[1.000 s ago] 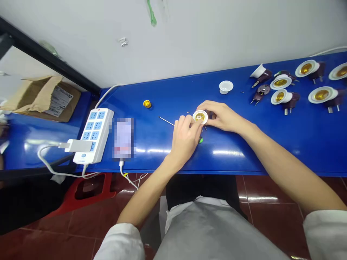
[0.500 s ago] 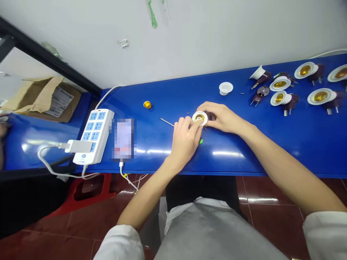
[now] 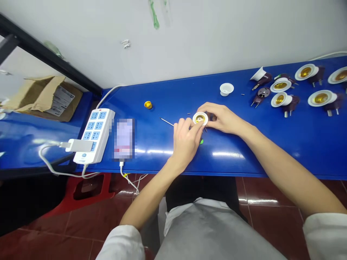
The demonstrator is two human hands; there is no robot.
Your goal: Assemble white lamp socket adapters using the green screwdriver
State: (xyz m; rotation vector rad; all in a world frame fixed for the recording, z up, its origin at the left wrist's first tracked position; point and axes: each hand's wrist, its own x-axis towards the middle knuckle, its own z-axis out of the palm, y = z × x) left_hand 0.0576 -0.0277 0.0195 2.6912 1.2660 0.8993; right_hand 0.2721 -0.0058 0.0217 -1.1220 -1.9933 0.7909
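Note:
A lamp socket point(image 3: 195, 116) with a white flared rim and a brass-coloured inside faces up between my hands. My right hand point(image 3: 221, 117) is closed round its far right side. From the near left, my left hand point(image 3: 185, 139) has thumb and fingers at the rim, the thumb reaching over the opening. A thin metal screwdriver shaft point(image 3: 166, 122) sticks out left of my left hand, and a green piece point(image 3: 201, 142) shows on its other side; whether that hand grips the tool is hidden. Close by lies a small screw point(image 3: 189, 113).
A loose brass screw shell point(image 3: 148, 105) and a white socket cup point(image 3: 226, 89) stand farther back. Several plug-in lamp sockets point(image 3: 321, 97) with brown plugs fill the right. Leftward are a blurred phone point(image 3: 124, 139), a power strip point(image 3: 104, 139) and a cardboard box point(image 3: 69, 108).
Both hands stay on the lamp socket with hardly any movement. The view has shifted slightly. Part of another person at the far left edge has gone out of sight.

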